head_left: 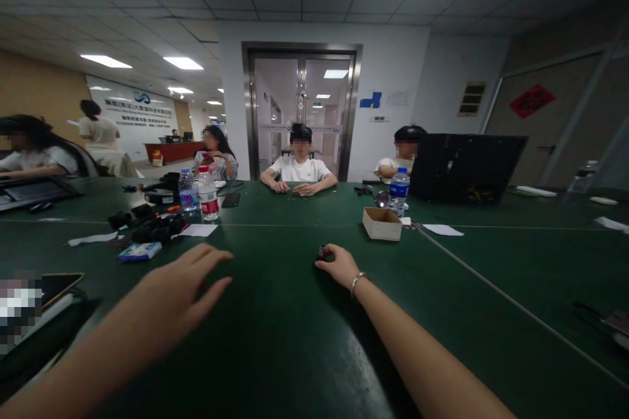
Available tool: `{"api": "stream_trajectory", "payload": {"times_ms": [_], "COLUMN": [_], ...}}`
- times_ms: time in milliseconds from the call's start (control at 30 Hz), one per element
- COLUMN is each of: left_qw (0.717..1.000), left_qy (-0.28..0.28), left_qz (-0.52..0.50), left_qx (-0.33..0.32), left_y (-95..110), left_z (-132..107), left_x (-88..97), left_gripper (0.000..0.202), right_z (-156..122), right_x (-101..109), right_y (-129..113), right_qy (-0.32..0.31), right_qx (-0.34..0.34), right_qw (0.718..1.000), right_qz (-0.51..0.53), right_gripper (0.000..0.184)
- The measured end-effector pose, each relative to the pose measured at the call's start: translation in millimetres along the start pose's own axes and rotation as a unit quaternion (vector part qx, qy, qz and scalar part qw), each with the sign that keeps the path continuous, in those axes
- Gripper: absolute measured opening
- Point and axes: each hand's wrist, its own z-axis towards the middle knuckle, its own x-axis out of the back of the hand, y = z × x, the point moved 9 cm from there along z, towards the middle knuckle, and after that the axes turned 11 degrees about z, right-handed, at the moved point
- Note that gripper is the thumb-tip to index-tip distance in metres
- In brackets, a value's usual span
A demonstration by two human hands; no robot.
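Note:
My right hand (340,266) rests low over the green table (275,314), thumb and fingers pinched on a small dark object with a shiny metal end (322,252). Its exact kind is too small to make out, and the fingers hide part of it. To the left, my left hand (189,288) hovers with thumb and fingers apart and nothing between them. Beyond my right hand stands an open cardboard box (382,230), a short way off to the right.
Water bottles (208,200) and a pile of black gear (156,228) stand at the left, with a tissue pack (140,251) in front. Another bottle (398,191) is behind the box, near a large black monitor (464,167). A person (301,167) sits opposite.

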Motion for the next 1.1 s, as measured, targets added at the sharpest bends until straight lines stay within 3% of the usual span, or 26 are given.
{"api": "stream_trajectory", "payload": {"times_ms": [67, 133, 200, 267, 367, 467, 633, 733, 1000, 1100], "left_qw": [0.994, 0.989, 0.984, 0.975, 0.961, 0.941, 0.861, 0.840, 0.806, 0.809], "left_qy": [-0.030, -0.009, 0.002, 0.009, 0.019, 0.038, -0.013, -0.022, -0.025, -0.023], "left_qz": [-0.017, -0.059, -0.119, -0.180, -0.246, -0.323, -0.507, -0.538, -0.585, -0.581], "left_qx": [-0.105, -0.138, -0.133, -0.130, -0.129, -0.098, 0.040, 0.070, 0.086, 0.084], "left_y": [48, 80, 98, 108, 112, 100, 65, 57, 55, 55], "left_z": [46, 89, 123, 143, 156, 161, 168, 170, 171, 170], "left_x": [-34.9, -67.2, -101.4, -129.7, -157.6, -174.0, -216.1, -226.3, -224.2, -222.4], "left_gripper": [0.043, 0.054, 0.055, 0.042, 0.030, 0.024, 0.019, 0.021, 0.024, 0.024], "right_z": [11, 19, 27, 33, 43, 51, 59, 60, 58, 58], "right_x": [-16, -27, -33, -34, -34, -38, -41, -43, -45, -45], "right_y": [-8, -14, -17, -16, -10, -2, 10, 15, 19, 19], "right_qy": [-0.004, -0.004, 0.000, 0.004, 0.004, -0.011, 0.009, 0.013, -0.017, -0.022], "right_qx": [0.008, 0.020, 0.029, 0.030, 0.029, 0.026, 0.027, 0.024, 0.006, 0.001], "right_qw": [1.000, 1.000, 1.000, 1.000, 0.999, 0.999, 0.998, 0.995, 0.986, 0.985], "right_qz": [0.014, 0.018, 0.008, 0.001, 0.014, 0.028, 0.056, 0.096, 0.168, 0.169], "right_gripper": [0.016, 0.016, 0.015, 0.016, 0.017, 0.018, 0.022, 0.022, 0.031, 0.032]}}
